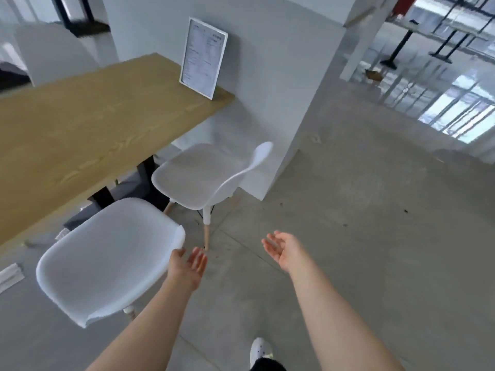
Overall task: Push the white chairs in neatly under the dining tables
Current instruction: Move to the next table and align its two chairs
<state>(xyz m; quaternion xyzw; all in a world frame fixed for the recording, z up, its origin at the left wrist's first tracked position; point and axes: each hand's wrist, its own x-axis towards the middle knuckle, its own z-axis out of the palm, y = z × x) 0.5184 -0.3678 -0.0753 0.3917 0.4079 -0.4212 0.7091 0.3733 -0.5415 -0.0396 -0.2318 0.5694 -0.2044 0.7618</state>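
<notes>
Two white plastic chairs stand beside a long wooden dining table. The near chair sits at the lower left, its seat just outside the table's edge. The far chair stands by the table's end, close to a white pillar, angled with its backrest to the right. My left hand is open, palm up, with its thumb touching the near chair's right rim. My right hand hovers open over the floor, holding nothing, below and to the right of the far chair.
A framed menu sheet leans against the white pillar on the table's far end. Black table legs show under the top. Bare concrete floor spreads to the right. My white shoe is at the bottom.
</notes>
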